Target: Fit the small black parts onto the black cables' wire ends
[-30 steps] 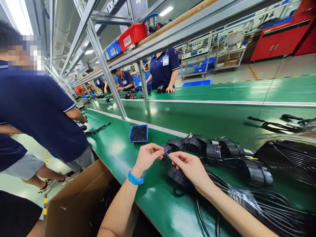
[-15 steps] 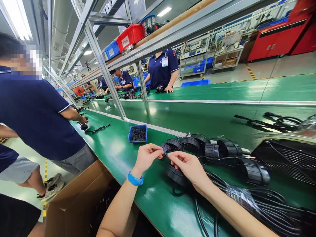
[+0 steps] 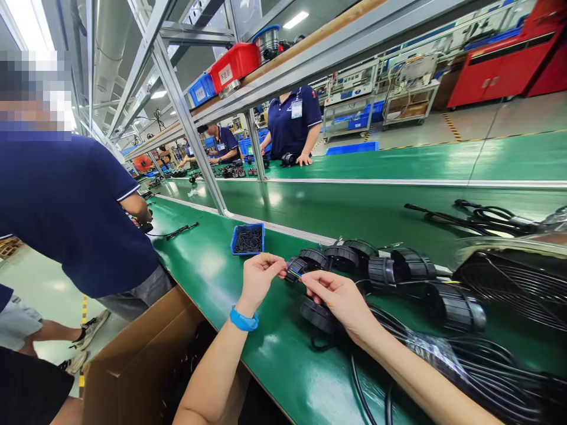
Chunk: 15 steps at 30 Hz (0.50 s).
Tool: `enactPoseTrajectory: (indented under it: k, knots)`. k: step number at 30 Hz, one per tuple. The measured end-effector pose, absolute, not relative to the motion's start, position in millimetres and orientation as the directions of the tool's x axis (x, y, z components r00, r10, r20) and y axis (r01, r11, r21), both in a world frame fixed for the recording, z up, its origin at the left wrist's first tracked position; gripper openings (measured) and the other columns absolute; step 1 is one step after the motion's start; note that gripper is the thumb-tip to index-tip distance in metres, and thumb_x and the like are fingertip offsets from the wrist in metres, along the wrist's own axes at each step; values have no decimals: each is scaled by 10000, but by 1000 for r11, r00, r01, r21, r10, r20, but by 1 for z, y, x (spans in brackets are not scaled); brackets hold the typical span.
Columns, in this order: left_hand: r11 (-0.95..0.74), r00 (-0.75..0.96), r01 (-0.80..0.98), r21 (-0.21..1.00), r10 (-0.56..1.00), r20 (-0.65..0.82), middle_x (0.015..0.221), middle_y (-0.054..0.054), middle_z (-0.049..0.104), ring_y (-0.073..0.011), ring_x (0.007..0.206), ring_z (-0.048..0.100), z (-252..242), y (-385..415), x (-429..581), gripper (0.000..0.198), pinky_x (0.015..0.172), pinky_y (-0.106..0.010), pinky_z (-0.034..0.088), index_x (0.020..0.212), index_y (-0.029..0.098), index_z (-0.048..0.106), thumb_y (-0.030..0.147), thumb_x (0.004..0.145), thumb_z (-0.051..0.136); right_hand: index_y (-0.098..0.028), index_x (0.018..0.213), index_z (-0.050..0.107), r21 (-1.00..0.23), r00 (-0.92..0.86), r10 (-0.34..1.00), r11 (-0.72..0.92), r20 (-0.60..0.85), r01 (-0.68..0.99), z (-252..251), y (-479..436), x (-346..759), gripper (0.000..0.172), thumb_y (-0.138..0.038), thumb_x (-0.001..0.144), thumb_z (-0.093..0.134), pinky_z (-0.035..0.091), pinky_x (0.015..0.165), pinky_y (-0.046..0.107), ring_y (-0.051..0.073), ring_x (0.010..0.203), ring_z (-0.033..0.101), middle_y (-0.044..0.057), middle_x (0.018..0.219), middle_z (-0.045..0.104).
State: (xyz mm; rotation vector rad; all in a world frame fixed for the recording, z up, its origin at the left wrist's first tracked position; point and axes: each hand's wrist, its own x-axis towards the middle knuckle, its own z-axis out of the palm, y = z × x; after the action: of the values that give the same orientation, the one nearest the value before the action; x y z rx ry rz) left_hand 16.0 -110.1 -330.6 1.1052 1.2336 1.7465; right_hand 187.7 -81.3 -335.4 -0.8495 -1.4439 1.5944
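Observation:
My left hand (image 3: 259,276), with a blue wristband, pinches a small black connector with coloured wires (image 3: 294,269) above the green bench. My right hand (image 3: 339,298) pinches the wire end right beside it, fingertips almost meeting the left ones. Just behind the hands lies a row of black ribbed round parts (image 3: 354,257), with one more (image 3: 316,316) under my right hand. Black cables (image 3: 465,366) run along my right forearm.
A small blue tray of black pieces (image 3: 248,238) sits on the green bench (image 3: 208,265) left of my hands. An open cardboard box (image 3: 142,360) stands below the bench edge. A person in a dark blue shirt (image 3: 71,212) works at left; others stand across the line.
My hands stay nearly in place; the left fingers shift slightly on the connector. The person at left has leaned closer, and the cables on the far belt have moved left.

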Motion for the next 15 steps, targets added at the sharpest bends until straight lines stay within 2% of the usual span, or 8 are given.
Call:
enactPoseTrajectory:
  k: [15]
  knots:
    - [-319,-410,-64,946,872,266,661,-25,692,-110,569,626,-330,-111,21,273,588,-251,543,755,124,720,338,648,849,-162,734,726,-995,-464,885,-1,46,-101,-335,-80,187,565,-702,574,776,402,504,266,127,514,491,25,592,606]
